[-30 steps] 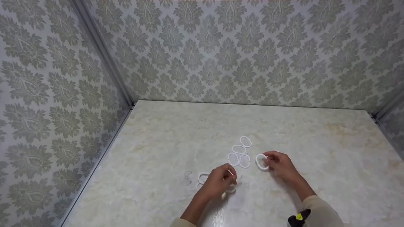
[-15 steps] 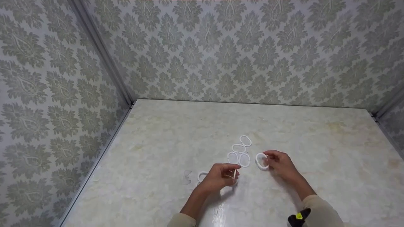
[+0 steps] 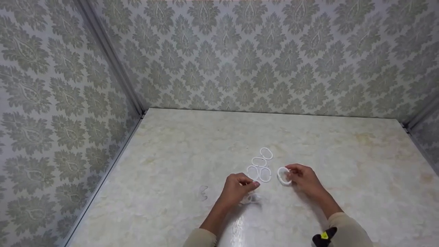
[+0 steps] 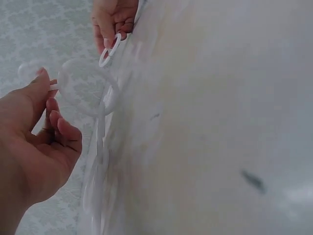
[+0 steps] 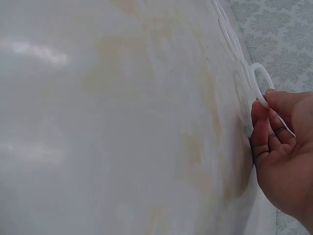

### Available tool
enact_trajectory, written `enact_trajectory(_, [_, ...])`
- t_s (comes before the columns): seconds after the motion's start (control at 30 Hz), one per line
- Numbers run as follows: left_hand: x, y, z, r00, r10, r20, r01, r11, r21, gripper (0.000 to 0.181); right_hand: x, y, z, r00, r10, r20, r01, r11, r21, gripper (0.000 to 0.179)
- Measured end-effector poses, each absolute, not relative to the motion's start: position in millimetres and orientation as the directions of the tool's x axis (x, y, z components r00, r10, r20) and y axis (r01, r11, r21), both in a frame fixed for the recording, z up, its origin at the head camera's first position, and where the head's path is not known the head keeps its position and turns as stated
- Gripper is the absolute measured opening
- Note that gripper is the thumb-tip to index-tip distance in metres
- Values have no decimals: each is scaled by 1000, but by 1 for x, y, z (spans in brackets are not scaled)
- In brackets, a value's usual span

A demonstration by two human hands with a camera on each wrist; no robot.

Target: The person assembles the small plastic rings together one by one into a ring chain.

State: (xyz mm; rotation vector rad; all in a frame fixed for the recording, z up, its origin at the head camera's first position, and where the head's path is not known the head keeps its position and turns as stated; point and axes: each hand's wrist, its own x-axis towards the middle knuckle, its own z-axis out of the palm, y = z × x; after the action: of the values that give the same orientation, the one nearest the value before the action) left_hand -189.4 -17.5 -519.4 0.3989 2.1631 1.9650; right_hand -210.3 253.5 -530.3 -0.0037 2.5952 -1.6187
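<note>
My left hand (image 3: 238,187) pinches a white curtain ring between thumb and forefinger, close over the table. Other linked rings (image 3: 252,198) dangle below it, blurred in the left wrist view, where one large ring (image 4: 88,88) hangs beside the fingertips. My right hand (image 3: 305,180) holds another white curtain ring (image 3: 281,175) by its right side, between thumb and fingertips. In the right wrist view that ring (image 5: 261,78) stands tilted up from the fingers. Between the hands and slightly farther back, several oval rings (image 3: 259,162) lie flat in a cluster.
A pale marbled table (image 3: 178,137) spreads around the hands. Left of the left hand lies a faint, clear, curved-edged piece (image 3: 203,193). Patterned walls (image 3: 247,58) stand behind and at the sides. A black and yellow device (image 3: 324,236) sits at the right sleeve.
My left hand has turned and moved slightly farther from me with a ring in its fingers. Rings seen left of it before now hang under it. The right hand holds still.
</note>
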Motion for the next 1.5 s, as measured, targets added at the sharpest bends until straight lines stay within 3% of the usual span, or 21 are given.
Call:
enact_trajectory(0.1, [-191, -17, -520, -959, 283, 29, 85, 189, 978, 16, -212, 254, -534, -996, -40, -77, 53, 434, -899, 33])
enact_trajectory(0.43, [-194, -11, -529, -970, 244, -1, 45, 181, 982, 15, -208, 250, -528, -997, -55, -58, 30, 410, -912, 29])
enact_trajectory(0.83, [-197, 0, -531, -974, 224, -26, 44, 302, 952, 14, -199, 246, -532, -999, -29, -29, 20, 282, -959, 26])
enact_trajectory(1.3, [-197, 5, -526, -978, 204, -37, 35, 341, 939, 15, -196, 232, -527, -926, -294, 239, -295, 165, -941, 25])
enact_trajectory(1.5, [-197, 6, -526, -976, 216, 7, 81, 338, 937, 13, -193, 224, -528, -894, -356, 272, -336, 130, -933, 18])
